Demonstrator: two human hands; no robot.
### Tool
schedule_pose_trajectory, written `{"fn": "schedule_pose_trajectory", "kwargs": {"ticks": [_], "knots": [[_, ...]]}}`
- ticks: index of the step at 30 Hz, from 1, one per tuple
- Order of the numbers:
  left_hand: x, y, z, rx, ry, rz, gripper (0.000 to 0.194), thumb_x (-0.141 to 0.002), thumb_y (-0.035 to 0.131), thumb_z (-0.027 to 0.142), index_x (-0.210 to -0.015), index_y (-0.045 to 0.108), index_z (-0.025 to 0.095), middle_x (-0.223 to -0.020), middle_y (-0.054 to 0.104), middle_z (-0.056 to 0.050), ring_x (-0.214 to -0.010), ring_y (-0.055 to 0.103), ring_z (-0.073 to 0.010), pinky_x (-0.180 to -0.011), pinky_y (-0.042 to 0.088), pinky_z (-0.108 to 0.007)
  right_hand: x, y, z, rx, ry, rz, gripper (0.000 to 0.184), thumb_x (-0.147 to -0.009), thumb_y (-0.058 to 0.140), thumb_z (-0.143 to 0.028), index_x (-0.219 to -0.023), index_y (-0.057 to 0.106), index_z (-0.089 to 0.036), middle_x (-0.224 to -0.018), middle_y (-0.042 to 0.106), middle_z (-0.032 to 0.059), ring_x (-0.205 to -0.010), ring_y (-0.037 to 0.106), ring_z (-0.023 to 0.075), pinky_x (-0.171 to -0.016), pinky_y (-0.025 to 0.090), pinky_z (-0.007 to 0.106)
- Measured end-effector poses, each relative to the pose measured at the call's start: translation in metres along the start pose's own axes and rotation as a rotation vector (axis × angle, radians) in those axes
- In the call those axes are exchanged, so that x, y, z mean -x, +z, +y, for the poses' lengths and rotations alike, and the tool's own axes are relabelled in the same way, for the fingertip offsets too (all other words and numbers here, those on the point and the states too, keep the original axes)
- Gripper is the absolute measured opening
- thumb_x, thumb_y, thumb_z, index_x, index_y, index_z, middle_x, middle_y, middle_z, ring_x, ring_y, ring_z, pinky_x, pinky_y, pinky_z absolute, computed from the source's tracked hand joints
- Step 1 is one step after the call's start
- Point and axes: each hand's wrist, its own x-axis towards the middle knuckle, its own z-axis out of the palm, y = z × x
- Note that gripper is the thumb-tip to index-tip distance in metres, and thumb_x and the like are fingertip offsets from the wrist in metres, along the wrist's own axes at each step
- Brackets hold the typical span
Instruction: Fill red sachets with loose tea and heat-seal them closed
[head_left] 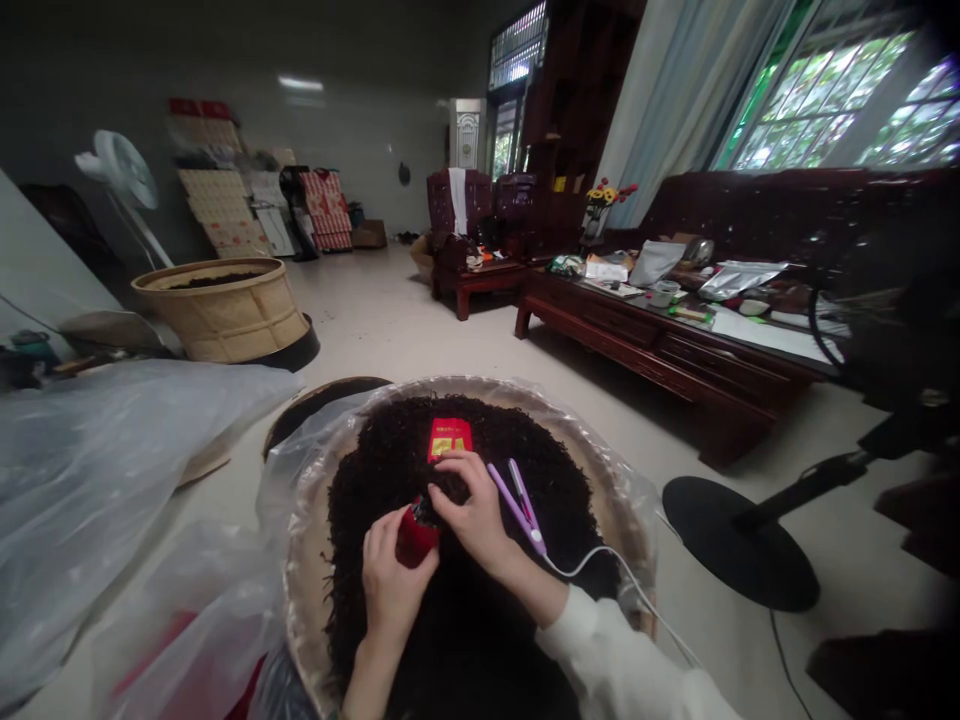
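My left hand (pixel 394 565) is wrapped round a small red pouch (pixel 417 540), whose silvery mouth faces up. Close over that mouth, my right hand (pixel 472 505) curls its thumb and fingers around a pinch of dark tea leaves (pixel 448 486). Both hands are above a wide round basket (pixel 309 530) lined with clear plastic and full of the same dark leaves. A flat red packet (pixel 450 437) with gold print lies on the leaves just beyond my right hand. Right of that hand rests a purple mini flat iron (pixel 517 508), its two arms apart.
The iron's white cord (pixel 622 570) runs over the basket's right rim. A black round stand base (pixel 739 540) is on the floor at right. Plastic sheeting (pixel 135 470) spreads at left, before another basket (pixel 225 315). A low wooden table (pixel 652 335) holds bags and papers.
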Motion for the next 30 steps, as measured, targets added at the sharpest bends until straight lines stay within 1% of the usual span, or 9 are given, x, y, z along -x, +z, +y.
{"fn": "schedule_pose_trajectory", "kwargs": {"ticks": [5, 9, 11, 13, 15, 18, 21, 24, 30], "knots": [[0.004, 0.006, -0.008, -0.019, 0.012, 0.056, 0.039, -0.072, 0.065, 0.034, -0.106, 0.058, 0.017, -0.098, 0.062, -0.008, -0.089, 0.06, -0.0221, -0.079, 0.053, -0.037, 0.01, 0.004, 0.003, 0.088, -0.083, -0.235, 0.021, -0.081, 0.061, -0.019, -0.102, 0.062, -0.017, -0.118, 0.052, 0.0118, -0.113, 0.052, 0.0197, -0.099, 0.043, 0.034], [0.005, 0.009, -0.014, -0.024, 0.012, 0.063, 0.041, -0.072, 0.064, 0.038, -0.107, 0.058, 0.016, -0.1, 0.061, -0.01, -0.091, 0.06, -0.0237, -0.078, 0.054, -0.038, 0.011, -0.007, -0.001, 0.113, -0.042, -0.443, 0.042, -0.078, 0.064, -0.019, -0.119, 0.056, -0.017, -0.133, 0.045, 0.0129, -0.126, 0.043, 0.0216, -0.108, 0.037, 0.038], [0.005, 0.009, -0.014, -0.014, -0.027, 0.04, 0.043, -0.072, 0.064, 0.038, -0.109, 0.057, 0.016, -0.102, 0.061, -0.01, -0.092, 0.06, -0.0238, -0.078, 0.054, -0.038, 0.01, -0.015, -0.006, 0.12, -0.033, -0.511, 0.052, -0.078, 0.062, -0.017, -0.128, 0.049, -0.018, -0.139, 0.04, 0.0136, -0.131, 0.038, 0.0223, -0.11, 0.034, 0.04], [0.005, 0.009, -0.012, 0.005, -0.066, 0.028, 0.044, -0.071, 0.065, 0.037, -0.11, 0.057, 0.016, -0.102, 0.061, -0.009, -0.093, 0.059, -0.0236, -0.078, 0.054, -0.038, 0.009, -0.021, -0.01, 0.133, -0.031, -0.54, 0.054, -0.079, 0.058, -0.015, -0.131, 0.045, -0.018, -0.141, 0.037, 0.0139, -0.133, 0.037, 0.0224, -0.111, 0.032, 0.041], [0.006, 0.009, -0.01, 0.016, -0.084, 0.024, 0.044, -0.07, 0.065, 0.035, -0.11, 0.058, 0.017, -0.103, 0.06, -0.009, -0.094, 0.059, -0.0234, -0.078, 0.055, -0.037, 0.008, -0.025, -0.013, 0.159, -0.024, -0.523, 0.049, -0.08, 0.054, -0.011, -0.128, 0.047, -0.019, -0.136, 0.04, 0.0134, -0.129, 0.041, 0.021, -0.109, 0.035, 0.04], [0.006, 0.009, -0.009, 0.006, -0.072, 0.033, 0.044, -0.069, 0.065, 0.031, -0.11, 0.058, 0.017, -0.102, 0.06, -0.009, -0.094, 0.059, -0.0233, -0.08, 0.054, -0.038, 0.004, -0.028, -0.015, 0.191, -0.011, -0.516, 0.04, -0.08, 0.053, -0.005, -0.118, 0.053, -0.019, -0.118, 0.051, 0.0101, -0.112, 0.052, 0.0178, -0.099, 0.043, 0.034], [0.007, 0.009, -0.009, -0.013, -0.041, 0.037, 0.044, -0.07, 0.064, 0.03, -0.111, 0.057, 0.017, -0.102, 0.06, -0.009, -0.094, 0.059, -0.0232, -0.082, 0.053, -0.039, -0.001, -0.028, -0.016, 0.24, -0.023, -0.598, 0.032, -0.079, 0.059, -0.004, -0.108, 0.058, -0.018, -0.105, 0.06, 0.0067, -0.1, 0.056, 0.0177, -0.091, 0.047, 0.032], [0.009, 0.009, -0.009, -0.005, -0.015, 0.028, 0.046, -0.072, 0.065, 0.032, -0.114, 0.055, 0.016, -0.104, 0.06, -0.01, -0.096, 0.059, -0.023, -0.084, 0.053, -0.038, -0.008, -0.027, -0.018, 0.343, -0.044, -0.695, 0.025, -0.08, 0.062, -0.006, -0.103, 0.062, -0.016, -0.1, 0.064, 0.0071, -0.095, 0.057, 0.0189, -0.088, 0.047, 0.033], [0.013, 0.013, -0.011, -0.026, -0.004, -0.001, 0.047, -0.07, 0.067, 0.033, -0.112, 0.055, 0.015, -0.104, 0.062, -0.01, -0.097, 0.058, -0.0241, -0.084, 0.052, -0.039, -0.012, -0.02, -0.019, 0.465, -0.027, -0.801, 0.037, -0.074, 0.07, -0.008, -0.108, 0.06, -0.015, -0.103, 0.065, 0.0073, -0.094, 0.058, 0.0203, -0.084, 0.047, 0.032]]}}
